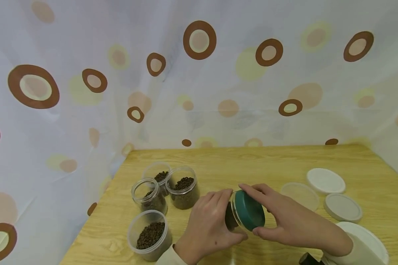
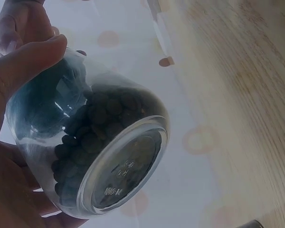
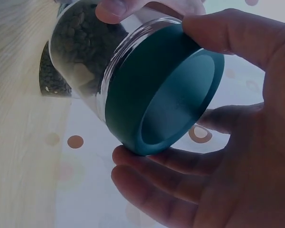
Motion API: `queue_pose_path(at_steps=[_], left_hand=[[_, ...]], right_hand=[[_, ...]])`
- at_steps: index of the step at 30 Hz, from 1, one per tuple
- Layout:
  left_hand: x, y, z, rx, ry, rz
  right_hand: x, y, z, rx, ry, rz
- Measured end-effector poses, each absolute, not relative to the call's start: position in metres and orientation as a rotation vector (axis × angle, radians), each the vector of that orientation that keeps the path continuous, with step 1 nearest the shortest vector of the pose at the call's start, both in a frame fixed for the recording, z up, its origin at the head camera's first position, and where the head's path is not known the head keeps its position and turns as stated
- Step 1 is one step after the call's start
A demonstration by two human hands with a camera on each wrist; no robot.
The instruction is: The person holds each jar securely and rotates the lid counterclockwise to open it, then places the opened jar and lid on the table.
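Tilted between both hands is a transparent jar part-filled with dark brown pellets. A dark green round lid covers its mouth, and threads show beside the lid's edge. My left hand grips the jar's body, its thumb lying along the side in the left wrist view. Around the lid's rim, my right hand holds on with the thumb on one side and fingers on the other. In the right wrist view the lid faces the camera. How far it is screwed on, I cannot tell.
Several lidless transparent containers of brown pellets stand left on the wooden table, the nearest being a tub. Several round lids lie to the right, including a white lid and a greyish lid. A patterned sheet hangs behind.
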State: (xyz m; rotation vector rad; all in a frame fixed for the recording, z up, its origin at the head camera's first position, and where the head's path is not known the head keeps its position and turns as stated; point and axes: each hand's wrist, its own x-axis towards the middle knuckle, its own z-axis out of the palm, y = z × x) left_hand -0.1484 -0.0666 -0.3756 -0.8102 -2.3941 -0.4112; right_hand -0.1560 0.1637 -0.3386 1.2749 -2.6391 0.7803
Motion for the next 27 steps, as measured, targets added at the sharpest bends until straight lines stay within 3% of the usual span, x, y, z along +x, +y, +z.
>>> queue_pose_path(at_steps=[13,23,27], left_hand=[[-0.148,-0.065,-0.378,-0.825,-2.403,-0.419],[-0.148,-0.067,-0.373,-0.802,-2.431,-0.397],[-0.147,-0.068,-0.373,-0.796,-2.456,-0.397]], right_hand=[[-0.15,0.167,-0.341,1.214,-2.738,0.802],[-0.154,0.164,-0.334,0.72,-3.088,0.992],[-0.154,0.158,-0.333,0.65,-3.158,1.013]])
